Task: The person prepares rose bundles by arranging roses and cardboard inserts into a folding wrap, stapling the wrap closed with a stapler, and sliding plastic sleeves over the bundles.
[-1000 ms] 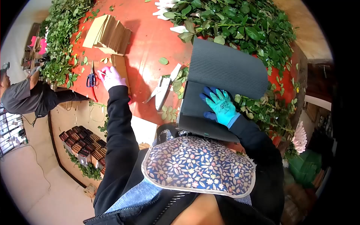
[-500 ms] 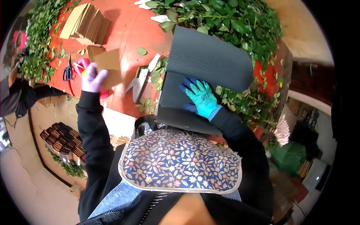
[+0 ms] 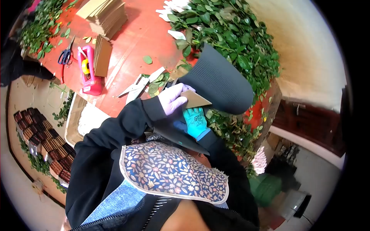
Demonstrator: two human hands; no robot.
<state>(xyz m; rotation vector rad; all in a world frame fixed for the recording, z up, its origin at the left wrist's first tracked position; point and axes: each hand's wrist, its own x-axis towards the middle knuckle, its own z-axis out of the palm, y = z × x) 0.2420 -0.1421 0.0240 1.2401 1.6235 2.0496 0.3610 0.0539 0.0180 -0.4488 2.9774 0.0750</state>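
A piece of brown cardboard (image 3: 195,99) is gripped by my left hand (image 3: 172,99), in a light purple glove, over the black ribbed sheet (image 3: 223,82). My right hand (image 3: 195,121), in a teal and blue glove, lies just below the cardboard against the black sheet; its fingertips are partly hidden under the cardboard. The sheet's far part curves upward. To the left of it are a white-handled cutting tool (image 3: 138,87) and loose leaves (image 3: 156,84) on the red table (image 3: 129,46).
A pink tape dispenser (image 3: 91,73) stands beside cardboard pieces (image 3: 103,57), with scissors (image 3: 66,56) to its left. A larger cardboard stack (image 3: 108,19) is behind. Leafy stems (image 3: 243,50) cover the back right. Another person's dark clothing (image 3: 15,63) shows at far left.
My left hand has moved right from beside the tape dispenser, carrying the cardboard to the black sheet. The sheet has bent upward, and my right hand is now partly under the cardboard.
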